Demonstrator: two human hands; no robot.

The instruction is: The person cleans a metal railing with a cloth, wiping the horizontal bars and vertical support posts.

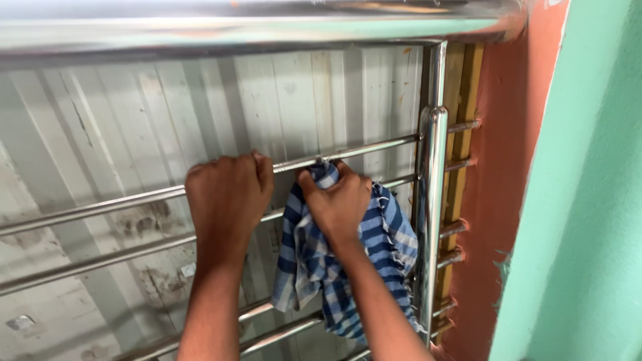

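Risk: the blue-and-white checked cloth (348,267), bunched only at its top, could slip through the steel railing (374,148) if the grip loosens. The right hand (338,200) is clenched around the cloth against a rail; the left hand (227,194), fisted on the same rail, sits at the cloth's 9 o'clock, while most of the fabric hangs at the right hand's 6 o'clock.

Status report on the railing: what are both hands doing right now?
Left hand fisted around a shiny steel railing bar. Right hand presses a blue-and-white checked cloth against that bar. Steel upright post just beside the cloth.
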